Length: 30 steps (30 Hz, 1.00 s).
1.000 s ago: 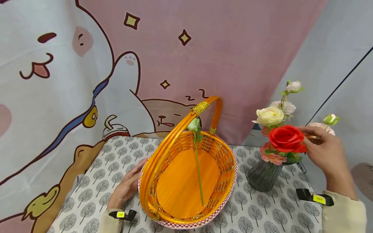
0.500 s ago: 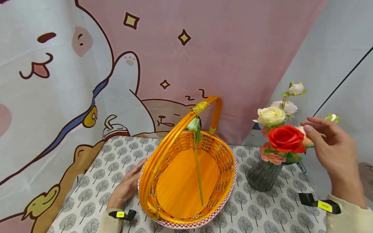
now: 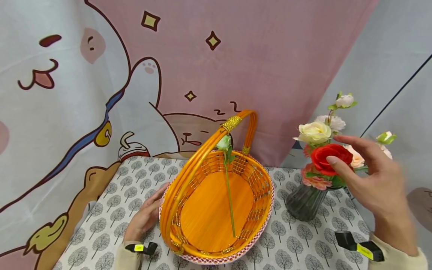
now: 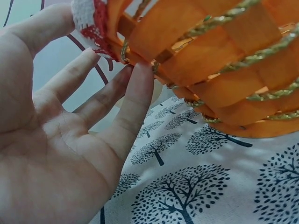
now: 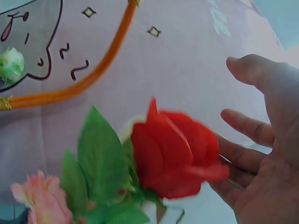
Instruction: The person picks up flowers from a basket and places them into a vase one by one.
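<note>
My left hand (image 3: 145, 217) rests at the left side of an orange woven basket (image 3: 206, 213). In the left wrist view its fingers lie relaxed, fingertips right at the red-and-white trimmed rim (image 4: 93, 23). A single pale green rose (image 3: 224, 143) leans in the basket, its long stem across the base and its bloom up by the handle. To the right, my right hand (image 3: 379, 183) is spread just in front of a red rose (image 3: 324, 154), holding nothing. The right wrist view shows thumb and fingers apart beside the red rose (image 5: 170, 156).
The red rose stands in a dark ribbed glass vase (image 3: 305, 202) with a cream rose (image 3: 314, 133), a peach flower (image 3: 356, 155) and several other blooms. The basket's arched handle (image 3: 249, 131) rises high. A tree-print cloth (image 3: 114, 213) covers the table, before a cartoon backdrop (image 3: 270, 67).
My right hand was in among the blooms behind the red rose, drew back to the right, then came left again with thumb and fingers wider apart. My left hand stayed at the basket.
</note>
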Motion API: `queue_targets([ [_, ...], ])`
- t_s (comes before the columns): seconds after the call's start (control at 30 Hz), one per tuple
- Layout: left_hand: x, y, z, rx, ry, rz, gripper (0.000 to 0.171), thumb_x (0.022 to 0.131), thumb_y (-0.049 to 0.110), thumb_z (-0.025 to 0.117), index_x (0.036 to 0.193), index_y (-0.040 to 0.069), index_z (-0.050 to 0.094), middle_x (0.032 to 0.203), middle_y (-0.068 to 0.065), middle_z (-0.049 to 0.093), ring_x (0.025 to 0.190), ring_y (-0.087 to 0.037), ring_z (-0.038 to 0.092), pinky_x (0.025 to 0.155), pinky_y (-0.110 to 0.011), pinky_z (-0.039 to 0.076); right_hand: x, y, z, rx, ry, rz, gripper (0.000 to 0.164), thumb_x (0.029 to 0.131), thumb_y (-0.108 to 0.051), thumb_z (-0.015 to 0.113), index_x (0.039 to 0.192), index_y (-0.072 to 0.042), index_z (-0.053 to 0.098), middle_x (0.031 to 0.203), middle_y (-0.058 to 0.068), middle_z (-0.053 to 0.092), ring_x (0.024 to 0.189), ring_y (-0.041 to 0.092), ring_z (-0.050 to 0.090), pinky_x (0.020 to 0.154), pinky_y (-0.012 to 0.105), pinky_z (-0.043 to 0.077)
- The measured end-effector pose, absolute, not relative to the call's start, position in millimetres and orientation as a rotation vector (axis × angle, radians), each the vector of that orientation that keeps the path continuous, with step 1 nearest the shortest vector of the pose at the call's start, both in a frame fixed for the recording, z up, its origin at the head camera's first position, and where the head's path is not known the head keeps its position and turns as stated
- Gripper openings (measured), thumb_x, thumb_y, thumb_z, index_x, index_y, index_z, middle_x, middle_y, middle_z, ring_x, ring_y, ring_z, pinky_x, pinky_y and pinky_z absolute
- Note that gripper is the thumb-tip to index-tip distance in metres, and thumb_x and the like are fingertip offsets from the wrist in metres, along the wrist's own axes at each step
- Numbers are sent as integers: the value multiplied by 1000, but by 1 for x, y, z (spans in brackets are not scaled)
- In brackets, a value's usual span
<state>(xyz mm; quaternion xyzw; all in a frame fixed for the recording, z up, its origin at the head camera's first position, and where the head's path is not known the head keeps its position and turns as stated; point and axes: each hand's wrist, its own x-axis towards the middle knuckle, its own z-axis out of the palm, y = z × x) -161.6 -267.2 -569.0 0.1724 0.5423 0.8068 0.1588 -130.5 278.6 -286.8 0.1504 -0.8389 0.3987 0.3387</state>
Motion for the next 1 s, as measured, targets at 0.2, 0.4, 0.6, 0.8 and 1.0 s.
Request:
queue_targets([
  [0.2,-161,-267,-569,490,1546,2301,60,110,4,29,166,13,10,160,18,38,139,-10,52,114,-31,48,-125,257,-292,541,-2173,924,67,69,9,87,132,-6,68,120,-12,67,94,-2,59,69,3,46],
  [0.4,-161,-266,-570,480,1577,2286,58,111,5,29,166,16,14,161,18,37,141,-9,51,115,-31,47,-121,241,-299,615,-2232,948,73,67,10,89,133,-10,68,129,8,67,92,4,63,69,5,53],
  [0.6,-161,-268,-570,487,1605,2280,59,111,6,27,166,11,6,162,18,34,141,-8,50,114,-30,48,-122,226,-313,644,-2275,944,72,70,2,91,135,-17,67,134,4,65,100,6,60,75,5,53],
  [0.8,-162,-268,-572,485,1641,2267,58,111,6,29,166,12,9,163,17,34,142,-6,48,115,-28,46,-129,210,-330,654,-2321,901,66,77,-6,88,137,-22,65,130,3,65,96,7,53,73,11,47],
  [1.0,-162,-268,-572,473,1644,2270,58,111,7,30,166,13,11,162,18,34,142,-7,49,114,-30,47,-136,195,-344,660,-2350,937,58,83,-11,85,136,-23,65,131,0,67,112,10,55,86,15,43],
])
